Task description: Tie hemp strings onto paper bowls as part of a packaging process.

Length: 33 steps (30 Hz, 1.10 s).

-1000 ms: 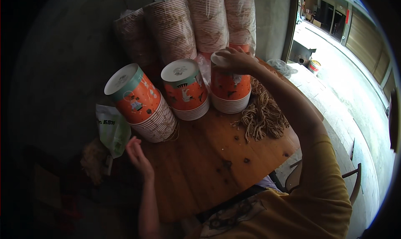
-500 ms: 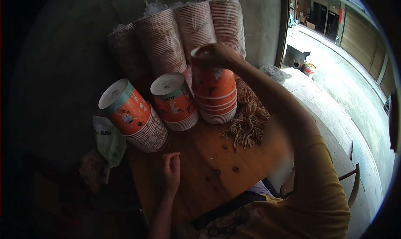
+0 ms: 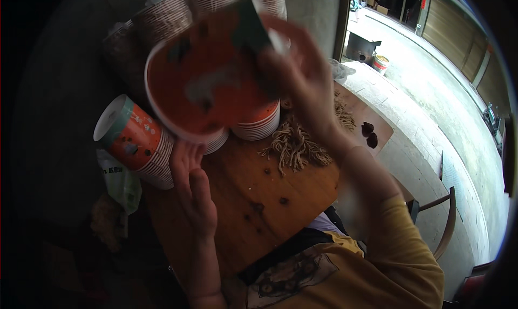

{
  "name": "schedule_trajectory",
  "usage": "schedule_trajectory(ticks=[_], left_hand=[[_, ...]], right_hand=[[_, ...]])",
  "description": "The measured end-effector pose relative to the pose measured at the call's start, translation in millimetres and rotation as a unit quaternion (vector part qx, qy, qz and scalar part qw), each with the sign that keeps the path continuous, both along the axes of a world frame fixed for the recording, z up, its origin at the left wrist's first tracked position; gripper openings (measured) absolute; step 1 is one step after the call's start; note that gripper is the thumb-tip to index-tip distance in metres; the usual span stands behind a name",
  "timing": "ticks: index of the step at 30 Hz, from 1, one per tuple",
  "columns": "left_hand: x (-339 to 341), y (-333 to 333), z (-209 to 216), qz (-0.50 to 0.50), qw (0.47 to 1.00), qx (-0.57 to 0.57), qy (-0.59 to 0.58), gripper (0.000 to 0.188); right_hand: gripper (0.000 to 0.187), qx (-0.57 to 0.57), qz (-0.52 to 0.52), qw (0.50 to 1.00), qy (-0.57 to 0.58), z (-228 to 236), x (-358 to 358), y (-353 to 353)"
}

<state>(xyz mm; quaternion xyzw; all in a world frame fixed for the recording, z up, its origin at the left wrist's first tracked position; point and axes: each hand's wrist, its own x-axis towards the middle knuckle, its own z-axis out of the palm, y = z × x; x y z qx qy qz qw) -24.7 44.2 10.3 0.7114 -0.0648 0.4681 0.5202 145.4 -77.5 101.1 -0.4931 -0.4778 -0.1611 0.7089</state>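
Note:
My right hand [image 3: 302, 66] grips an orange paper bucket [image 3: 210, 82] by its green-banded base end. The bucket is tilted in the air over the table, its white rim toward the lower left, and slightly blurred. Close under that rim my left hand [image 3: 197, 193] is open, fingers stretched up; whether the fingertips touch the rim I cannot tell. On the left stands a stack of upside-down buckets [image 3: 135, 139], orange and green. The held bucket hides most of a middle stack [image 3: 217, 143] and a right stack [image 3: 259, 126].
A bundle of tan cords [image 3: 299, 150] lies on the wooden table [image 3: 243, 201], right of the stacks. Plastic-wrapped bucket stacks [image 3: 162, 17] stand along the wall. A white-green bag [image 3: 121, 182] hangs at the table's left. A chair [image 3: 445, 228] is at the right, by the open doorway.
My right hand has lifted the bucket off the right stack and brought it left and nearer, tilting it. My left hand has risen toward its rim and opened. The view has shifted.

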Motion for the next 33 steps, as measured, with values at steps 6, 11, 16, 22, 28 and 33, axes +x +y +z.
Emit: schedule_trajectory(ticks=[6,11,16,22,28,33], left_hand=[[-58.9,-17.7,-44.4,0.371,0.880,0.266,0.134,0.038],[-91.1,-18.5,-13.2,0.227,0.929,-0.002,0.294,0.029],[-76.1,-39.7,-9.9,0.294,0.809,0.343,0.377,0.013],[-55.3,-46.6,-30.3,0.231,0.809,0.426,0.333,0.014],[-50.7,-48.2,-32.2,0.246,0.806,0.430,0.323,0.011],[-50.1,-45.6,-36.7,0.249,0.811,0.423,0.318,0.011]], right_hand=[[0.048,-0.139,0.200,0.956,0.163,-120.3,-51.7,-34.1],[0.021,-0.395,0.019,0.918,0.021,-189.7,-17.3,-94.1],[0.012,-0.355,-0.193,0.914,0.034,-180.0,50.0,-126.0],[0.013,-0.315,-0.277,0.907,0.032,-175.3,123.8,-113.2],[0.021,-0.427,-0.295,0.855,0.010,-177.7,146.7,-79.3],[0.024,-0.360,-0.284,0.889,0.008,-174.9,147.4,-83.7]])
